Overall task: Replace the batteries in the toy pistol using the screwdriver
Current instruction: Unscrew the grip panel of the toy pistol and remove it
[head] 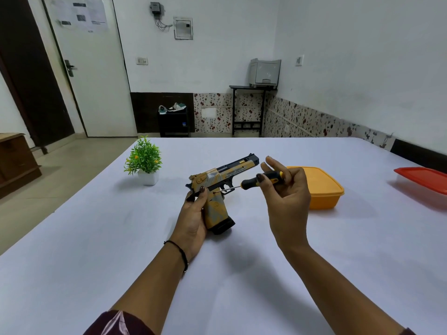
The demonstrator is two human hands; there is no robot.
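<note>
White table, pale walls; left hand around toy pistol, right hand around screwdriver

One wide-angle camera, worn on the person's head, looks forward and down across the white table from close above its near side at 6 o'clock. The table's far edge crosses mid-frame; the door stands at 11 o'clock, the back wall at 12.
</note>
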